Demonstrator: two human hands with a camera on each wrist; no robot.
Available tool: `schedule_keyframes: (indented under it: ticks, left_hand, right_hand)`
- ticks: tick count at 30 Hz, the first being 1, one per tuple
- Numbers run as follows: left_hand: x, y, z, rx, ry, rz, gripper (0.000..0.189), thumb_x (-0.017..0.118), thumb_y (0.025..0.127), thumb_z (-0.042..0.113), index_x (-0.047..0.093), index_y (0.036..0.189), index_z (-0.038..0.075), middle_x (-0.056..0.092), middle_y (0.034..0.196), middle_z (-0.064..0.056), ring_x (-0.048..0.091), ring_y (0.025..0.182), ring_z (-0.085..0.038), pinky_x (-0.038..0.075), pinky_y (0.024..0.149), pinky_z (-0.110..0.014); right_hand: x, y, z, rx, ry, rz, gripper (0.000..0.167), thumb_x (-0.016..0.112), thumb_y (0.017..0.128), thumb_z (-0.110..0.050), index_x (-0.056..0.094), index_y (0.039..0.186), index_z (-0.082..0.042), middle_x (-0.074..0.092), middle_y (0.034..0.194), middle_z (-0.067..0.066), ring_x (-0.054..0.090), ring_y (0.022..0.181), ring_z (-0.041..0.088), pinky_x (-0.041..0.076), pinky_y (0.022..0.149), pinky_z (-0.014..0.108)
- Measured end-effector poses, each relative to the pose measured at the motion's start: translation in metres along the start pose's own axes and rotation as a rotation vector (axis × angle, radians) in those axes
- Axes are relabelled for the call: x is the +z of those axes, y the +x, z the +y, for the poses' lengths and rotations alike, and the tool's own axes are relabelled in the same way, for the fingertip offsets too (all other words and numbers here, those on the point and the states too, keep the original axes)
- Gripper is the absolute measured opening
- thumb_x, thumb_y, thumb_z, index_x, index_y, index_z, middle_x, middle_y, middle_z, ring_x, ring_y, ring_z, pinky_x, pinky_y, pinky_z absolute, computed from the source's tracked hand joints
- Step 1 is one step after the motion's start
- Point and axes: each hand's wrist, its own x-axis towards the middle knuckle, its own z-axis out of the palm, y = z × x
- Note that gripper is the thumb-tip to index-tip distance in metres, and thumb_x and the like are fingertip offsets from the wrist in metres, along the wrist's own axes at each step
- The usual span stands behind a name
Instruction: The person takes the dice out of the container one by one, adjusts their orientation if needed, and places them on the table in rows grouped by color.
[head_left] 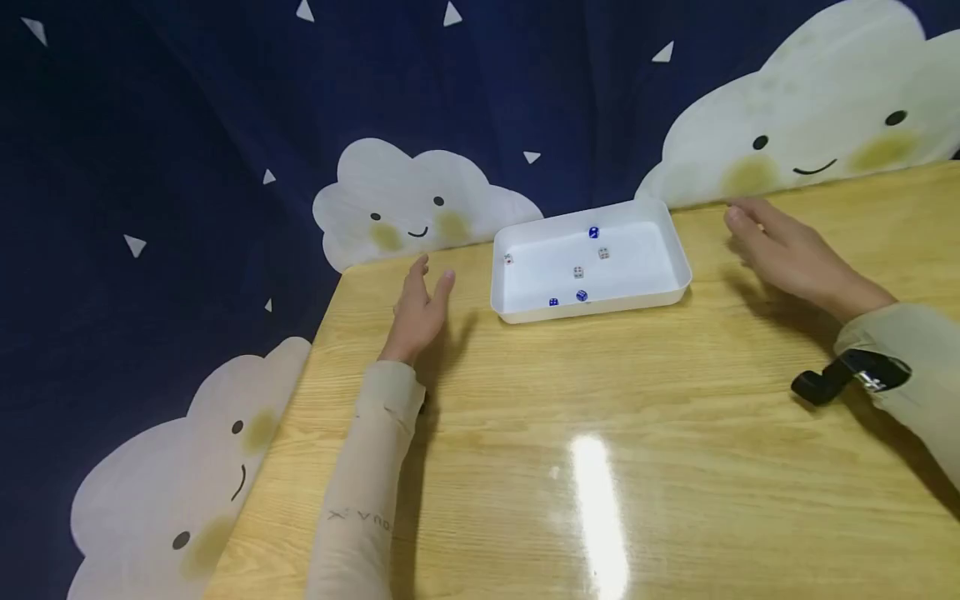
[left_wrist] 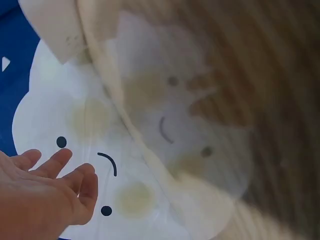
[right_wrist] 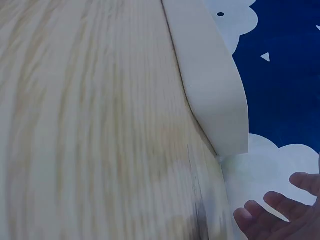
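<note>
A white rectangular tray (head_left: pixel 592 310) sits at the far edge of the wooden table, with several small dice lying in it, among them a blue die (head_left: pixel 594 232) and a white die (head_left: pixel 578 272). To the tray's left my left hand (head_left: pixel 418 310) hovers over the table, fingers relaxed and holding nothing; the left wrist view shows the same hand (left_wrist: pixel 55 192) with loosely bent fingers. My right hand (head_left: pixel 783 248) is off the tray's right side, apart from it and bare of any object. In the right wrist view its fingers (right_wrist: pixel 285 205) are spread near the tray's corner (right_wrist: pixel 220 120).
The glossy wooden table (head_left: pixel 660 433) carries a bright light reflection. Behind it and along its left side hangs a dark blue curtain (head_left: pixel 225 100) printed with smiling clouds. A black strap device (head_left: pixel 862 371) is on the right wrist.
</note>
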Motion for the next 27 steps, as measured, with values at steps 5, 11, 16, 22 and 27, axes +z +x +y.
schedule_keyframes:
  ticks: [5, 11, 16, 22, 27]
  left_hand:
    - [-0.003, 0.003, 0.004, -0.024, -0.165, 0.001, 0.080, 0.035, 0.103, 0.070, 0.015, 0.166, 0.024, 0.029, 0.170, -0.011, 0.025, 0.160, -0.033, 0.025, 0.129, -0.055]
    - [0.001, 0.010, 0.005, -0.102, -0.329, -0.011, 0.077, 0.040, 0.103, 0.067, 0.020, 0.163, 0.024, 0.034, 0.167, -0.008, 0.033, 0.157, -0.029, 0.032, 0.127, -0.051]
    - [0.007, 0.015, 0.008, -0.142, -0.477, 0.011, 0.068, 0.047, 0.106, 0.055, 0.027, 0.162, 0.022, 0.042, 0.161, -0.008, 0.043, 0.151, -0.026, 0.035, 0.125, -0.050]
    - [0.023, 0.023, 0.014, -0.132, -0.597, 0.027, 0.062, 0.052, 0.107, 0.040, 0.030, 0.161, 0.018, 0.048, 0.157, -0.010, 0.048, 0.146, -0.030, 0.039, 0.122, -0.049]
    - [0.034, 0.028, 0.018, -0.129, -0.642, 0.013, 0.069, 0.055, 0.106, 0.033, 0.024, 0.164, 0.012, 0.044, 0.162, -0.011, 0.048, 0.147, -0.029, 0.043, 0.121, -0.043]
  right_hand:
    - [0.004, 0.010, -0.003, 0.021, 0.114, -0.035, 0.080, 0.019, 0.106, -0.064, 0.006, 0.168, -0.016, 0.032, 0.161, 0.037, 0.043, 0.139, 0.060, 0.041, 0.110, 0.068]
    - [0.011, 0.018, -0.006, 0.026, 0.183, -0.043, 0.077, 0.029, 0.106, -0.062, 0.015, 0.167, -0.017, 0.029, 0.165, 0.031, 0.044, 0.141, 0.054, 0.056, 0.085, 0.019]
    - [0.021, 0.024, -0.010, 0.040, 0.222, -0.029, 0.078, 0.037, 0.105, -0.060, 0.018, 0.166, -0.015, 0.040, 0.157, 0.024, 0.057, 0.130, 0.031, 0.053, 0.082, 0.011]
    - [0.031, 0.029, -0.010, 0.043, 0.233, -0.040, 0.076, 0.044, 0.107, -0.052, 0.018, 0.166, -0.012, 0.037, 0.158, 0.021, 0.058, 0.119, 0.013, 0.053, 0.085, 0.011]
    - [0.036, 0.033, -0.013, 0.049, 0.175, -0.068, 0.079, 0.048, 0.106, -0.050, 0.015, 0.166, -0.012, 0.033, 0.165, 0.026, 0.062, 0.114, 0.011, 0.050, 0.086, 0.013]
